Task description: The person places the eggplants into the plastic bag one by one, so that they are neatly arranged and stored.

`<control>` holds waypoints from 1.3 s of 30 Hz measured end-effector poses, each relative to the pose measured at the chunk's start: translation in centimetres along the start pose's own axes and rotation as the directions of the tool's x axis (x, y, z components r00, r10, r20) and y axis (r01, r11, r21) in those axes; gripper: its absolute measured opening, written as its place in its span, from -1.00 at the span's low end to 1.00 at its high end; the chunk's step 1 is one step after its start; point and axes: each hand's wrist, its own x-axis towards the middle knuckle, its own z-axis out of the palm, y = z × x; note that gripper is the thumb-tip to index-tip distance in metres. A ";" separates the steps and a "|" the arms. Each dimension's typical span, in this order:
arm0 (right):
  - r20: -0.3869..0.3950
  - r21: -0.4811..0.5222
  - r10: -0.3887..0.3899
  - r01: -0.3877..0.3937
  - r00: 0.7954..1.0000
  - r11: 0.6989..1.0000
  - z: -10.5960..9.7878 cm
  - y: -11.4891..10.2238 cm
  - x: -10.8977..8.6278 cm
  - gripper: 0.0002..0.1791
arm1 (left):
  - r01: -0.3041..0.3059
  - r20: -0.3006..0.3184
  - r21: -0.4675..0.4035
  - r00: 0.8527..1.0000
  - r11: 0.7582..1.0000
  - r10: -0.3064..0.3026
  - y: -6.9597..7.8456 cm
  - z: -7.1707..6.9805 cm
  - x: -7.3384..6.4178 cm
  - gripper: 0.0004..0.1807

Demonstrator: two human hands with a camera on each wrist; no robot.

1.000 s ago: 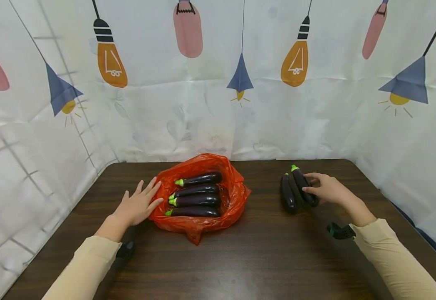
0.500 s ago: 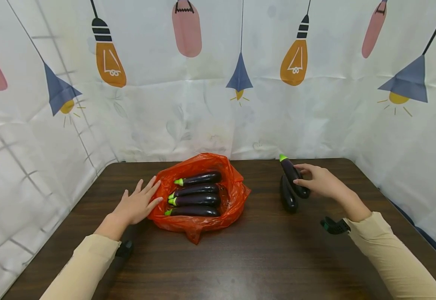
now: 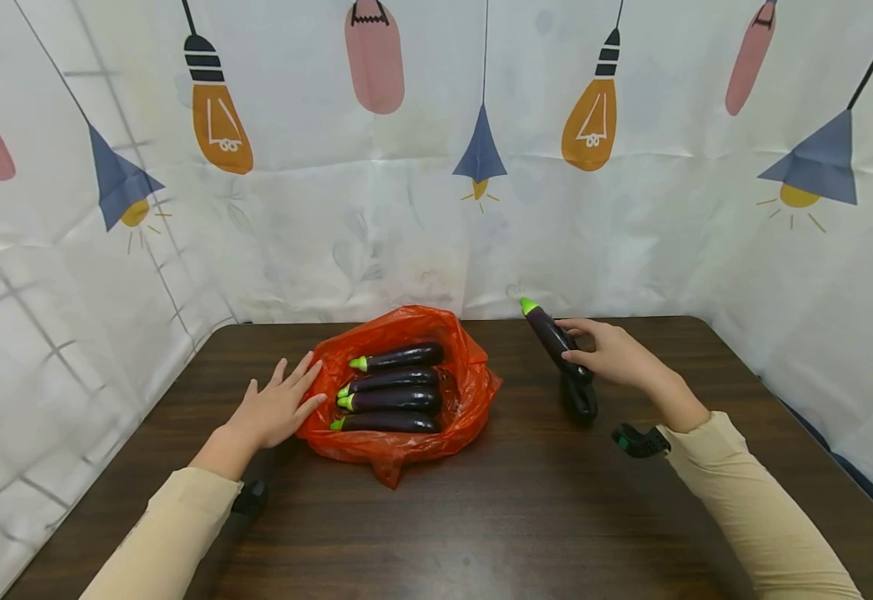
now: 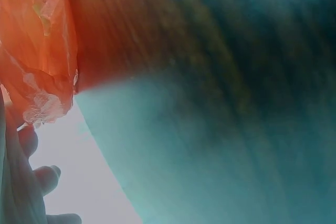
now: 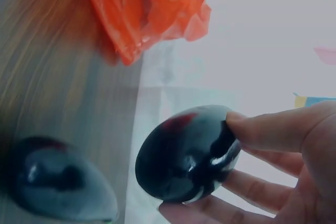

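Observation:
Thumb and fingers of my right hand grip a dark purple eggplant near its blunt end, its green stem pointing up and to the left. In the right wrist view this eggplant is held clear of the table. Below it a second eggplant lies on the table, partly hidden by the held one. My left hand spreads its straight fingers against the left rim of a red plastic bag. Inside the open bag several eggplants lie side by side, green stems to the left.
The brown wooden table ends at the back against a white cloth printed with lamps. More of this cloth hangs at both sides. A dark band sits at my right wrist.
My right hand has lifted the eggplant off the table and carried it left, over the one still lying there. My left hand and the bag stay put.

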 end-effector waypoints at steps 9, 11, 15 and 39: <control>-0.006 -0.023 -0.051 0.051 0.999 0.998 0.4 -1.1 0.9 -0.36 | -0.006 0.007 0.004 1.000 1.000 0.006 0.1 -0.2 0.4 -0.18; -0.001 -0.019 -0.054 0.054 0.999 0.998 0.5 -1.3 1.2 -0.37 | -0.005 0.010 0.007 1.000 1.000 0.005 0.1 -0.2 0.4 -0.18; 0.001 -0.011 -0.070 0.070 0.998 0.997 0.6 -2.0 1.7 -0.38 | -0.007 0.006 0.008 1.000 1.000 0.007 0.0 -0.2 0.4 -0.18; 0.067 -0.078 -0.194 0.199 0.979 0.977 2.5 -7.7 4.7 -0.42 | 0.011 0.006 -0.001 1.000 1.000 -0.011 0.0 0.1 0.1 -0.18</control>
